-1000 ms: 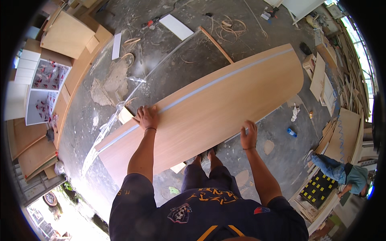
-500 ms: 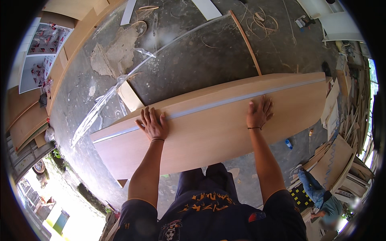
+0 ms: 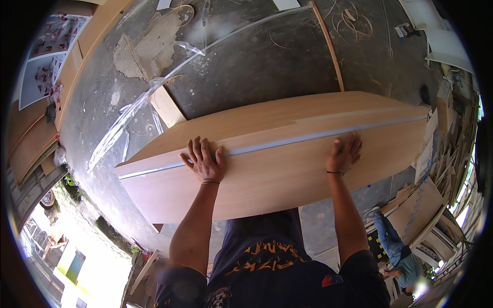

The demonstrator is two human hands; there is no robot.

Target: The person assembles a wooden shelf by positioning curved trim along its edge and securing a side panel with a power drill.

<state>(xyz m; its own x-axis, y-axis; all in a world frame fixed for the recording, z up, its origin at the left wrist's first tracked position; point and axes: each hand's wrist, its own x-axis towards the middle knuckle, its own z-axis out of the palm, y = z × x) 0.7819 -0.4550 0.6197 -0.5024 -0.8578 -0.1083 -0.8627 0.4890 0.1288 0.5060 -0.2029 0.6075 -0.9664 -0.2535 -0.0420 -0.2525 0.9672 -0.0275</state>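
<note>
A long wooden panel piece [image 3: 272, 179] with a pale wood face stands in front of me, its far side [image 3: 246, 118] sloping away to the floor. Along its face, near the upper edge, runs a grey-silver strip [image 3: 292, 137]. My left hand [image 3: 204, 161] rests flat on the face at the strip, left of the middle, fingers spread. Farther right, my right hand [image 3: 344, 154] lies flat just below the strip, its fingers stretched out. Neither hand is wrapped round anything. The underside of the piece is hidden.
On the concrete floor beyond lie crumpled clear plastic wrap [image 3: 120, 131], a thin wooden strip [image 3: 328, 49], a small board [image 3: 168, 105] and coiled edging [image 3: 352, 23]. Stacked boards [image 3: 426, 205] stand at right. Another person [image 3: 398, 251] is at the lower right.
The wooden piece has tilted toward me, so more of its far side shows. Both hands have stayed flat on its face. The view has shifted slightly.
</note>
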